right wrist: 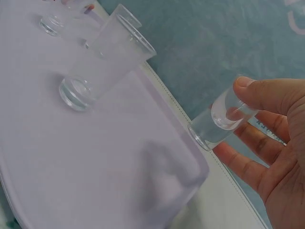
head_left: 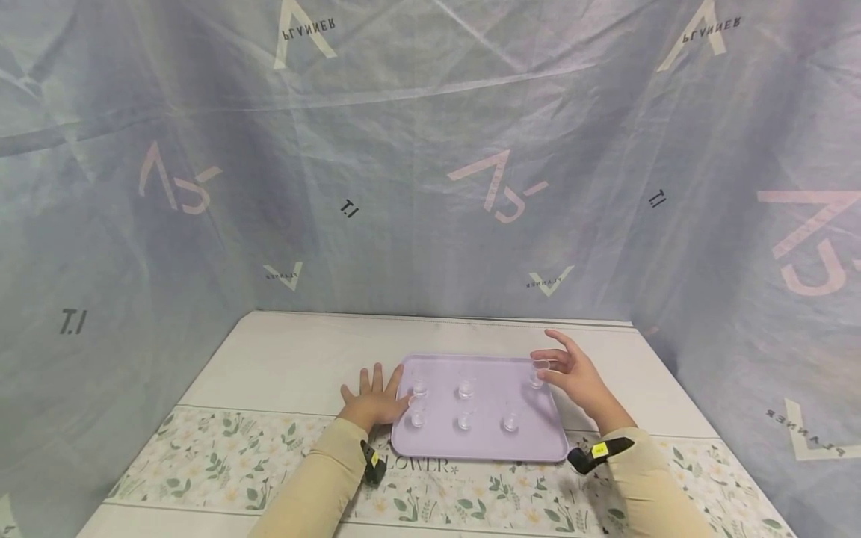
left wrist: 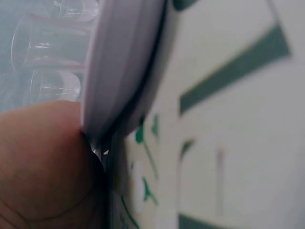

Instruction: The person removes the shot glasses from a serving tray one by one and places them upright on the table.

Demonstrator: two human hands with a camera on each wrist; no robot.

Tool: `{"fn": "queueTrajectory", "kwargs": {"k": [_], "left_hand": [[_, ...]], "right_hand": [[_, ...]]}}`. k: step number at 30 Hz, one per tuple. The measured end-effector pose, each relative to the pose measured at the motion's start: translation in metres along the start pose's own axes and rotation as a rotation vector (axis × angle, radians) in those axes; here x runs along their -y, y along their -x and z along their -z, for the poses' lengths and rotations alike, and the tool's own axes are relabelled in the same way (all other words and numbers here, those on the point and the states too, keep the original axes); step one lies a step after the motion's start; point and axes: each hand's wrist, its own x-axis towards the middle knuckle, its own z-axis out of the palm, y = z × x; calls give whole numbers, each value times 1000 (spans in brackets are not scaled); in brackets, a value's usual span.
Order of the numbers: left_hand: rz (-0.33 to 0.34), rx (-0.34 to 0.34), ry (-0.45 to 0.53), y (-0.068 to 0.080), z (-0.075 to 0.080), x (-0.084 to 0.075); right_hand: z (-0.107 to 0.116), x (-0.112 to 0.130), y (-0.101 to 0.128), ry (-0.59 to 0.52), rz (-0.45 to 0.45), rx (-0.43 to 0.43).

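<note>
A lavender tray [head_left: 484, 442] lies on the table with several small clear glasses [head_left: 466, 388] standing on it. My right hand [head_left: 563, 372] is at the tray's far right corner and pinches one small glass [head_left: 539, 371] between thumb and fingers. In the right wrist view that glass [right wrist: 220, 120] hangs tilted just off the tray's rim [right wrist: 183, 138], held by the right hand [right wrist: 259, 131]. Another glass [right wrist: 102, 62] stands on the tray nearby. My left hand [head_left: 375, 396] lies flat on the table, fingers spread against the tray's left edge. The left wrist view shows the palm [left wrist: 38, 162] touching the tray rim [left wrist: 119, 71].
A floral table runner [head_left: 222, 448] crosses the near part of the white table [head_left: 303, 351]. Grey printed sheeting [head_left: 430, 149] walls in the back and both sides. Black wrist cameras [head_left: 599, 453] sit on both cream sleeves.
</note>
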Motion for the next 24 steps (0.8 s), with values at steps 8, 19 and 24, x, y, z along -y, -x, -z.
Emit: {"fn": "queueTrajectory", "kwargs": {"k": [8,19,24], "left_hand": [[5,0,-25,-1,-1,0],[5,12,-4,-7,-4,4],[0,21,1,-2,1,2]], "right_hand": [[8,0,5,10,-14,-29],[18,-9,13,52,-26,-58],[24,-10,16,41,-14,-67]]}}
